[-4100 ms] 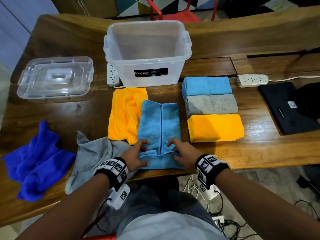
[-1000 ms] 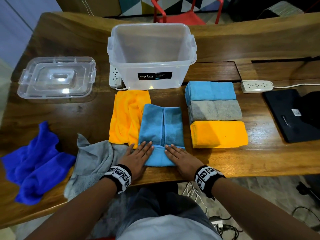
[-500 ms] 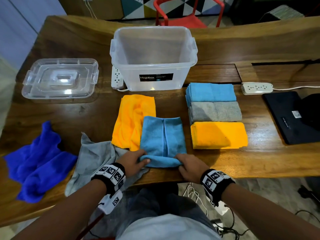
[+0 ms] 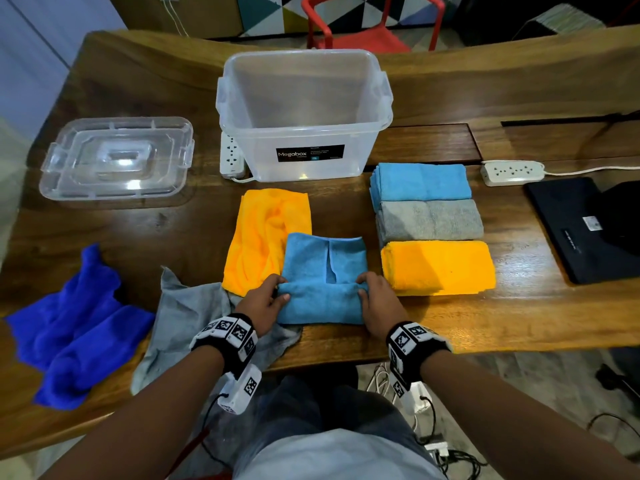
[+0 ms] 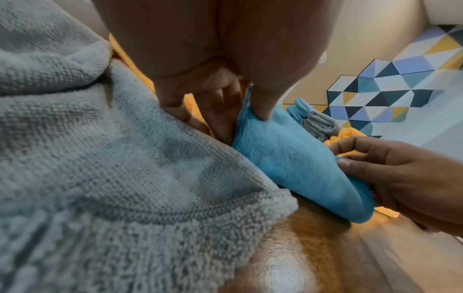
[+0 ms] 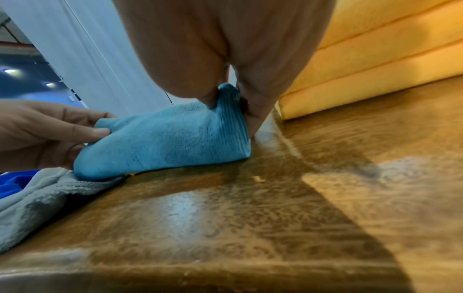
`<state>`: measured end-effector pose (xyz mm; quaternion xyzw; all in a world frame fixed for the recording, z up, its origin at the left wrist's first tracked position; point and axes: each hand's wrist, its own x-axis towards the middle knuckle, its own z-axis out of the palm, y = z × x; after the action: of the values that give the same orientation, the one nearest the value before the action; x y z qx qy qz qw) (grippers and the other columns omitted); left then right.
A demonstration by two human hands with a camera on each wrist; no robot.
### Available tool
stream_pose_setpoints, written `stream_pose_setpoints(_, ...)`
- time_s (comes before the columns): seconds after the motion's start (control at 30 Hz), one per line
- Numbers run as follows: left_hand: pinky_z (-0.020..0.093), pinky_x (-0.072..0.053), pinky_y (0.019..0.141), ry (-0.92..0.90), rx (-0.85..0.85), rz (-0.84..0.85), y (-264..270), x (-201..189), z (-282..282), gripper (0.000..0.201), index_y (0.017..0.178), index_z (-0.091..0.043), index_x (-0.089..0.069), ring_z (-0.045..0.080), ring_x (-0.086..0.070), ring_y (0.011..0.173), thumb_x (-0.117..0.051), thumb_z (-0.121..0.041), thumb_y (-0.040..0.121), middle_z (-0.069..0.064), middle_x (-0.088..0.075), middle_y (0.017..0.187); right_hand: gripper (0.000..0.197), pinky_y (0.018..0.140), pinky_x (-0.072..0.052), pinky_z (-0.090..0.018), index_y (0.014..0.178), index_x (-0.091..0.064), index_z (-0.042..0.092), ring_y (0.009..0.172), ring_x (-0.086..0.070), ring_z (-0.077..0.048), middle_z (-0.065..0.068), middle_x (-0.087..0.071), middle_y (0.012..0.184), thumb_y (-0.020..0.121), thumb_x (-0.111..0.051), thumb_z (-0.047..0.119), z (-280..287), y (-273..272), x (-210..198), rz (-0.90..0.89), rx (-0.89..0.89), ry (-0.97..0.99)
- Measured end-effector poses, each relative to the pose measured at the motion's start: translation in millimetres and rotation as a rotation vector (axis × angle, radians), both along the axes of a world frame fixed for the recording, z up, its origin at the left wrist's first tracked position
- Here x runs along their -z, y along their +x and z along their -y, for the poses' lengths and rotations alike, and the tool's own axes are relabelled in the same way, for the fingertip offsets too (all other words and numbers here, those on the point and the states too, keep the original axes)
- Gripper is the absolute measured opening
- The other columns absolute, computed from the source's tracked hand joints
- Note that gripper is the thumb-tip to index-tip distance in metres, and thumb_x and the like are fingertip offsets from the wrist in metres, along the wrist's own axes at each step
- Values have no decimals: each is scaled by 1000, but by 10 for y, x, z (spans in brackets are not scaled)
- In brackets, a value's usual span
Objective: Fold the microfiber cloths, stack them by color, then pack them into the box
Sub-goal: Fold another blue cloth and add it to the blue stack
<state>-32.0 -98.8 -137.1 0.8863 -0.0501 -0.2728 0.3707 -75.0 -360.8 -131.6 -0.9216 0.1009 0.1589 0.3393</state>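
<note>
A light blue cloth (image 4: pixel 322 271) lies at the table's near edge with its near part folded up and away from me. My left hand (image 4: pixel 265 301) pinches the fold's left end (image 5: pixel 260 126), and my right hand (image 4: pixel 375 299) pinches its right end (image 6: pixel 225 103). Beneath it lie an unfolded orange cloth (image 4: pixel 266 233) and a crumpled grey cloth (image 4: pixel 187 317). To the right sit folded stacks: light blue (image 4: pixel 422 181), grey (image 4: pixel 431 220), orange (image 4: pixel 438 266). Behind stands the clear plastic box (image 4: pixel 304 112), with nothing in it.
Crumpled royal blue cloths (image 4: pixel 72 327) lie at the left. The box lid (image 4: pixel 117 157) rests at the back left. One power strip (image 4: pixel 231 157) sits beside the box and another (image 4: pixel 512 172) at the right, next to a black laptop (image 4: pixel 581 230).
A second ago both hands pressed flat on the cloth's near end. They then took hold of that end and have carried the fold farther from me.
</note>
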Motion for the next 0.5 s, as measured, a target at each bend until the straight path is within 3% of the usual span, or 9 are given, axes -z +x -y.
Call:
stream_pose_setpoints(0.17, 33, -49, 72, 86, 7, -11, 19, -14, 76, 23, 122, -26, -42, 22, -62, 91, -47, -33, 101, 0, -62, 105, 19, 96, -52, -44, 120, -48, 18, 111, -55, -30, -9, -37, 136, 101, -45, 17, -22, -27, 7, 73, -87, -69)
stream_pose_setpoints(0.3, 38, -52, 70, 148, 29, 3, 46, 2, 125, 28, 125, -22, -39, 28, -64, 89, -47, -33, 100, 4, -63, 102, 32, 114, -36, -49, 128, -51, 18, 139, -34, -33, -13, -38, 150, 98, -44, 24, -82, -131, -26, 279, -300, -264)
stream_pose_setpoints(0.4, 37, -50, 65, 184, 17, 18, 78, 5, 144, 28, 123, -21, -38, 28, -63, 82, -50, -31, 98, 3, -61, 94, 56, 123, -15, -49, 151, -33, 19, 153, -14, -26, -5, -20, 164, 98, -36, 36, -129, -200, 29, 231, -603, -323)
stream_pose_setpoints(0.5, 36, -50, 60, 186, -15, 34, 80, -3, 176, 32, 121, -21, -38, 27, -62, 75, -55, -31, 95, 2, -58, 83, 72, 125, -6, -45, 160, -7, 20, 153, 6, -19, 1, 0, 167, 96, -18, 51, -79, -200, 160, 44, -721, -336)
